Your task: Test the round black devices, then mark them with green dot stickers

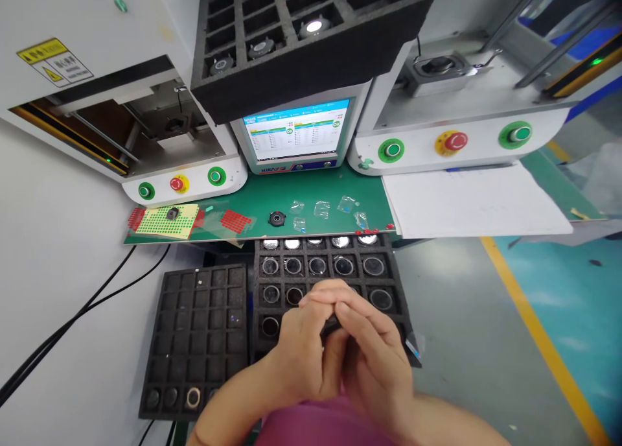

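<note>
Small dark part (331, 326), 6 o'clock, mostly hidden: I see L hand (302, 350) & R hand (381, 352), fingers curled closed round it, prob. to steady it. Beyond, twd 12, foam tray (282, 280) keeps round discs (317, 266) apart.

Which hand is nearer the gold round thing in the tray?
Left. The left hand is to the right of the gold round thing; the right hand is farther right.
</note>
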### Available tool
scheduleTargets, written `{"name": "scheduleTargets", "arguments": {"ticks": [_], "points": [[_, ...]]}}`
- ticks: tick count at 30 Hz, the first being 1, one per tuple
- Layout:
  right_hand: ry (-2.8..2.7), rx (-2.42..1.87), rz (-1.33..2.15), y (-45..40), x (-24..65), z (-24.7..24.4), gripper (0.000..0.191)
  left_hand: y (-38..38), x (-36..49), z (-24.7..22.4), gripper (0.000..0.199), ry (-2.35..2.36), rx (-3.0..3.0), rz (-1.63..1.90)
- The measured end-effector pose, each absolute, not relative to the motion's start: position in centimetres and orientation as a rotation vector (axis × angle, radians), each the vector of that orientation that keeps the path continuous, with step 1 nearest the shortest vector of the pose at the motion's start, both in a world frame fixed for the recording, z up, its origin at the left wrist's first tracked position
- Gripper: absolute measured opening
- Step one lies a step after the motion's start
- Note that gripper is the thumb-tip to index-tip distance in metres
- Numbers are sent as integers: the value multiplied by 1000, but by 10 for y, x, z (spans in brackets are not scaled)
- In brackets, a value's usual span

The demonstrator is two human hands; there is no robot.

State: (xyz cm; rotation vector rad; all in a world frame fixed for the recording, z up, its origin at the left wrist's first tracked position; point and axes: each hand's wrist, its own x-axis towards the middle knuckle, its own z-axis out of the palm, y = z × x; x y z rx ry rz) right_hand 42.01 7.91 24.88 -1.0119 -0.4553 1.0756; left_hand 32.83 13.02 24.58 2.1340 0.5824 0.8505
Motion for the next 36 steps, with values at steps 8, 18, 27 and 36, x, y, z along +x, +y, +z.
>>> {"name": "scheduleTargets", "arguments": {"ticks": [8,18,27,36], "points": [[-998,-984,900,65,442,238,67,132,335,266,24,343,690,622],[-1104,-798,777,77,448,226,66,129,342,272,36,387,600,589],[-1177,-801,711,82,452,226,57,127,343,266,30,364,575,594],[-1102,-788,665,85,445,222,54,129,346,266,33,404,589,605]]}}
